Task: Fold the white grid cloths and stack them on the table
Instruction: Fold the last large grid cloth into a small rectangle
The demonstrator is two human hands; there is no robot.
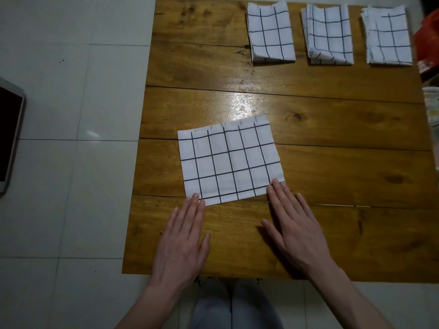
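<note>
Both hands flat, fingers straight, gripping nothing. Left hand (181, 243) has fingertips touching the near-left corner of the half-folded white cloth with dark grid lines (229, 160); right hand (293, 224) has fingertips on its near-right corner.

Cloth lies flat on the brown wooden plank counter (332, 129), slightly skewed to the planks, near the counter's front edge. Judgement: thin, light, limp fabric; won't hold shape when lifted and may slide on the glossy wood. Best pinched at the corners or side edges, folded across, then pressed flat.

Room: bare wood right of the cloth and beyond it. At the counter's far edge, three folded white grid cloth piles: left pile (270, 32), middle pile (329, 34), right pile (388, 36), well apart from the cloth. Left of the cloth the counter edge is near, tiled floor (71, 138) below.
</note>
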